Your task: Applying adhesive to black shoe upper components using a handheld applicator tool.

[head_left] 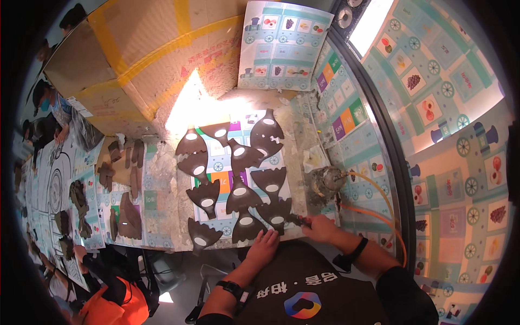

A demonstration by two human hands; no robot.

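Dark brown flared pieces with scalloped edges and white ovals lie spread over a printed sheet (219, 162). My left hand (264, 246) rests with its fingers stretched out at the near edge of the sheet. Its fingertips touch or almost touch a brown piece (247, 230) and the lower right brown piece (277, 211). Closed around a slim tool with a red handle (306, 221), my right hand (323, 229) is just right of that lower right piece. The tool's dark tip reaches the piece's edge; its exact kind is unclear.
A big taped cardboard box (157, 54) stands behind the work surface. At right are a crusted round pot (326, 181), an orange hose (379, 218) and a metal frame post (374, 108). More brown pieces (130, 216) lie left. A person in orange (116, 303) works nearby.
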